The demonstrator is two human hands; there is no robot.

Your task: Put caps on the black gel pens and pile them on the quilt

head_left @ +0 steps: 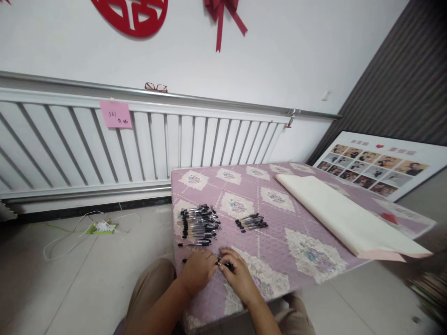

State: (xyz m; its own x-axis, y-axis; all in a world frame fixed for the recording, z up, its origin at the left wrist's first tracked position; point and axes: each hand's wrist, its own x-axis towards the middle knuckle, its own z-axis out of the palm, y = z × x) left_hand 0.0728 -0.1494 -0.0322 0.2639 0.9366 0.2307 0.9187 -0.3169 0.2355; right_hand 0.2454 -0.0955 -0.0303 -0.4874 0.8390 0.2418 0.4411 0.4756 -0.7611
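Head view: both hands at the near edge of the tabletop (272, 232), left hand (197, 272) and right hand (239, 277), fingers (227, 257) curled shut on one thin black pen (225, 265) between them. Probably light, stiff, slick plastic, so best pinched mid-barrel. Big pen pile (199, 223) just beyond.

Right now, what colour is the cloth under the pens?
The cloth is pinkish purple with flowery squares; head view.
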